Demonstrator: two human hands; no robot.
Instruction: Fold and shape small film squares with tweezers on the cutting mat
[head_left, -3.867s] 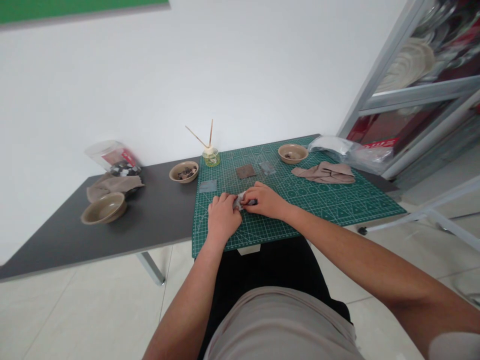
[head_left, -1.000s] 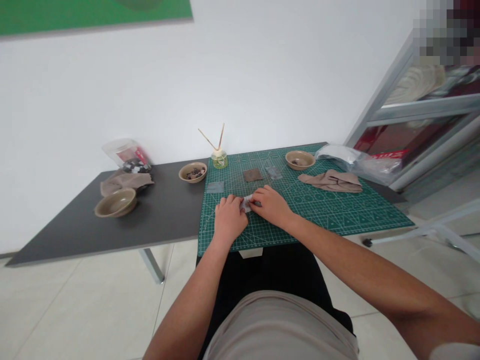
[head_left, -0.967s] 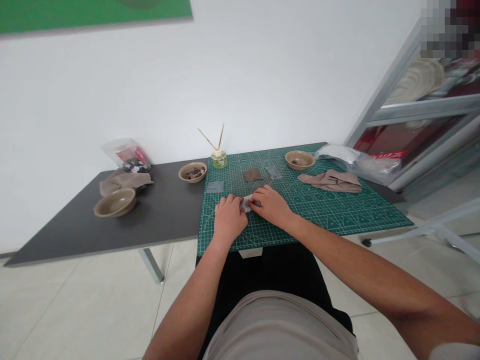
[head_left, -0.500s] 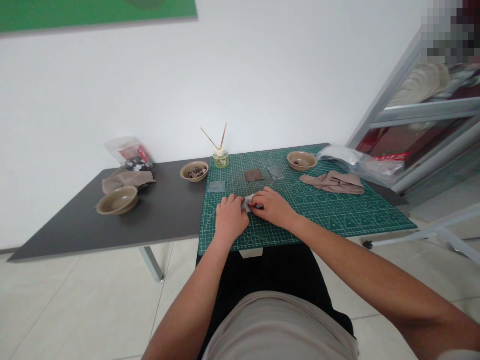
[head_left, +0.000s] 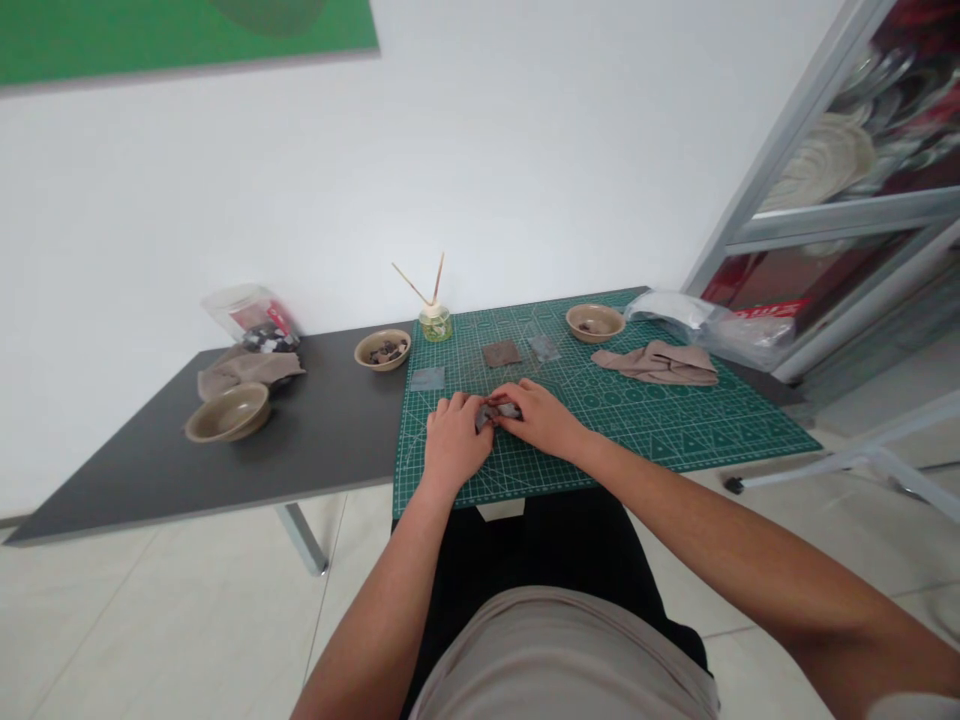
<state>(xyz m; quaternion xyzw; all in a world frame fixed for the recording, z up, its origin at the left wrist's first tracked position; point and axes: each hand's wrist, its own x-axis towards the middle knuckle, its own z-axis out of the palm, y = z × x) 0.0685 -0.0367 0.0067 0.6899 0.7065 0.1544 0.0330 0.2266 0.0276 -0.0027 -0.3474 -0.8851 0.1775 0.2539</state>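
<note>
Over the green cutting mat (head_left: 630, 440), my left hand (head_left: 456, 437) and my right hand (head_left: 540, 420) pinch a small crinkled greyish plastic bag (head_left: 511, 410) between them. Dark brown patches show at it, partly hidden by the fingers. Both hands have their fingers closed on its two ends, close to the mat. Just beyond them lie a flat brown square (head_left: 501, 353) and a clear plastic packet (head_left: 544, 348). Another flat translucent packet (head_left: 427, 379) lies beyond my left hand, near the mat's left edge.
A bowl of small dark and pale pieces (head_left: 382, 350), a reed diffuser (head_left: 436, 322) and another bowl (head_left: 595, 322) stand along the back. A brown cloth (head_left: 660, 362) lies right. On the left are a tan bowl (head_left: 229, 414), a second cloth (head_left: 244, 370) and a tipped clear tub (head_left: 251, 315).
My fingers have shifted slightly on the bag, and more dark brown now shows between them. The whole view has tilted and shifted a little; the things on the table stay put.
</note>
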